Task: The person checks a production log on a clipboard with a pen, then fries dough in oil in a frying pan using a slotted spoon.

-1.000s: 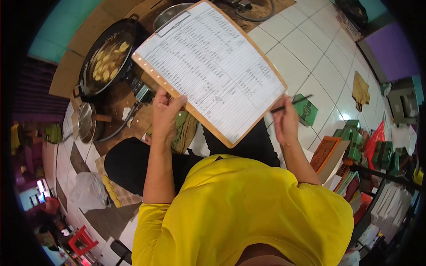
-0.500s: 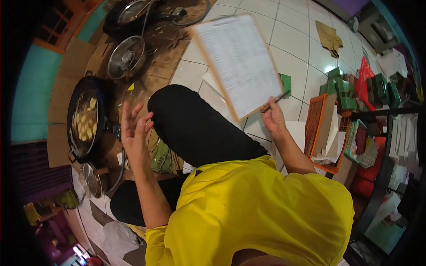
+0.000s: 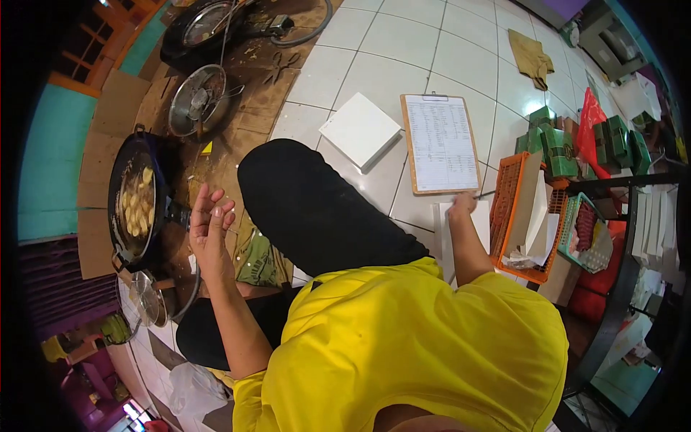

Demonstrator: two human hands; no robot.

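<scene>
Head view: right hand [image 3: 463,205] pinches a pen [image 3: 486,194] mid-frame; left hand [image 3: 209,229] spread, empty — risks brushing the hot wok [image 3: 134,204].

Wok: a black round metal wok [image 3: 119,216] holding pale frying pieces in oil
Strainer: a round wire-mesh skimmer [image 3: 198,101] on brown cardboard
Box: a flat white square box [image 3: 360,129] on white floor tiles
Crate: an orange plastic crate [image 3: 507,209] holding white sheets
Packets: green boxes [image 3: 558,140] stacked beyond the crate
</scene>
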